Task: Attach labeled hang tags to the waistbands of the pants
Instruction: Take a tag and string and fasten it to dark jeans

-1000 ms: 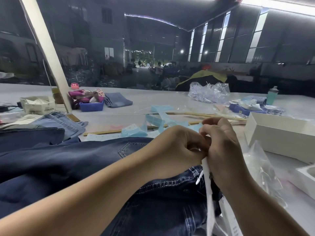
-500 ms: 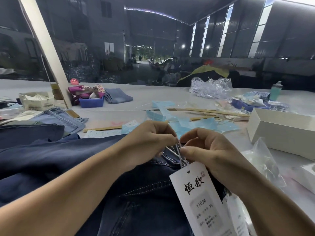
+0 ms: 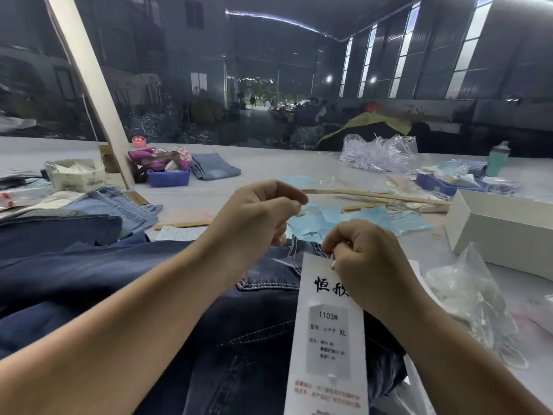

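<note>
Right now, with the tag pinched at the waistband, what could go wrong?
1. The right hand pinches only the top corner of the hang tag; a tug by the left hand might tear it there.
2. The thin loop is barely visible, so it may miss the dark jeans waistband.

Far left: blue bin point(image 3: 168, 178), folded light denim point(image 3: 214, 170) beside it.
Right edge: white box point(image 3: 502, 229).
Far right: teal bottle point(image 3: 497, 158).
Centre: blue paper scraps point(image 3: 353, 220).
</note>
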Demonstrator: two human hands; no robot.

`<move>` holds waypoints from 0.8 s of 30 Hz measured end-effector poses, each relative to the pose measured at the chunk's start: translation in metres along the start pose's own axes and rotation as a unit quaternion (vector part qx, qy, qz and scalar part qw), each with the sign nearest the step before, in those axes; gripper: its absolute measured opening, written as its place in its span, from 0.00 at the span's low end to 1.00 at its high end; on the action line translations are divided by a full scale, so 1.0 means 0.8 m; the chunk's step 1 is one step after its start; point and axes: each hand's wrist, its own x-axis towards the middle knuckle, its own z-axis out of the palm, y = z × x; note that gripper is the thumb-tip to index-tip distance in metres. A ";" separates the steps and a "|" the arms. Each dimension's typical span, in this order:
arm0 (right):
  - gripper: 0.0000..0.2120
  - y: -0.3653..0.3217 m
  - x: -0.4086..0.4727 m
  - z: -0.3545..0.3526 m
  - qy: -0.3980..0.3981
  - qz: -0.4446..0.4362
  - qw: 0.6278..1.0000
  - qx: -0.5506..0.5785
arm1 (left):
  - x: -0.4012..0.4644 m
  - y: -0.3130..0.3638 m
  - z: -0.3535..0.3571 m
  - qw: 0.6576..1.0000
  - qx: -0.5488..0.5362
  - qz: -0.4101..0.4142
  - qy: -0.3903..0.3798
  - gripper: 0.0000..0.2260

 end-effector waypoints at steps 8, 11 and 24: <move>0.15 -0.007 -0.014 0.001 -0.116 -0.030 0.993 -0.013 | -0.001 -0.001 0.000 0.996 -0.088 0.008 -0.028 0.10; 0.18 -0.009 -0.014 0.000 -0.116 -0.046 0.992 0.011 | -0.002 -0.003 0.005 0.995 -0.078 -0.005 -0.058 0.11; 0.16 0.010 -0.011 -0.013 -0.069 0.015 0.978 0.195 | -0.014 -0.022 0.008 0.994 0.053 -0.012 -0.094 0.07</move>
